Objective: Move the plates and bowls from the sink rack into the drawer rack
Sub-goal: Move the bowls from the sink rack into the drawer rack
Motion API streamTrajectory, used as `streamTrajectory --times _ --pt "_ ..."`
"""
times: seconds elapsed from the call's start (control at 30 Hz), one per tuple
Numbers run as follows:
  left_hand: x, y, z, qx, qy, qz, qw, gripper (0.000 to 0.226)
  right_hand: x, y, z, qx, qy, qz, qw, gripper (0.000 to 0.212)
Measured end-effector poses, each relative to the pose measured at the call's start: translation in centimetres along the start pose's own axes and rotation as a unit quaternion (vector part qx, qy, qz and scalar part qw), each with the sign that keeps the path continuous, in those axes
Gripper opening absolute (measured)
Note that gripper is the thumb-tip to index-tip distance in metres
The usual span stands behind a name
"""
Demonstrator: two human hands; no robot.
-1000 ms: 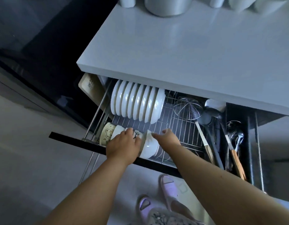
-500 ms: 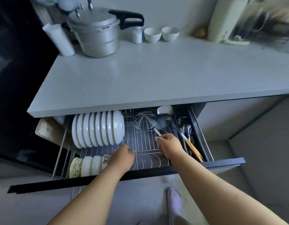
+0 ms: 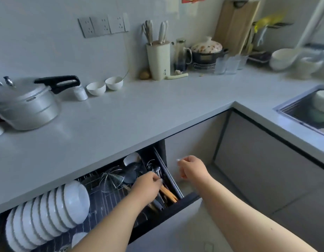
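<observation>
Countertop overhangs drawer rack (plates upright); both hands' fingers seemingly curled, empty.

Soft daylight, dim inside the drawer; right edge motion-blurred, wide-angle bending.

Single head view, looking down and forward, near the open drawer rack, countertop beyond
</observation>
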State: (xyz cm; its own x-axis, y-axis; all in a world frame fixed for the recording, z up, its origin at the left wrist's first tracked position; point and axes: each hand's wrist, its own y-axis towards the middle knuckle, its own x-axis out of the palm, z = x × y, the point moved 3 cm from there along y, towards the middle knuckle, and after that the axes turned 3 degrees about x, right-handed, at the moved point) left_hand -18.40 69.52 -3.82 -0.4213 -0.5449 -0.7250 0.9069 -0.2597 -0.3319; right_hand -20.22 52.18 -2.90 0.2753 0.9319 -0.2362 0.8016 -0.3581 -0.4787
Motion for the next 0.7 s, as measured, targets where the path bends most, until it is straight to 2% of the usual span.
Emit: streamTrajectory --times 0.17,0.3,0.47,0.6,0.7 --pt "5.2 3.8 8.8 0.047 0.017 -0.053 0.997 0.021 -10.3 2.7 0.5 0.017 0.041 0.050 0.998 0.022" --pt "9.2 7.0 15.8 0.084 0.036 -0.072 0.993 0.016 -18.1 4.7 1.3 0.031 0.092 0.079 0.992 0.020" --pt "14.7 10.6 24.3 0.126 0.046 -0.094 0.986 0.014 -28.3 6.5 2.8 0.043 0.125 0.152 0.979 0.018" --pt "18.9 11.8 30.2 0.162 0.042 -0.111 0.980 0.013 -35.0 7.2 4.4 0.053 0.131 0.197 0.970 0.016" --pt "21.5 12.2 33.6 0.199 0.053 -0.142 0.968 0.019 -38.6 7.6 6.1 0.062 0.179 0.223 0.956 0.014"
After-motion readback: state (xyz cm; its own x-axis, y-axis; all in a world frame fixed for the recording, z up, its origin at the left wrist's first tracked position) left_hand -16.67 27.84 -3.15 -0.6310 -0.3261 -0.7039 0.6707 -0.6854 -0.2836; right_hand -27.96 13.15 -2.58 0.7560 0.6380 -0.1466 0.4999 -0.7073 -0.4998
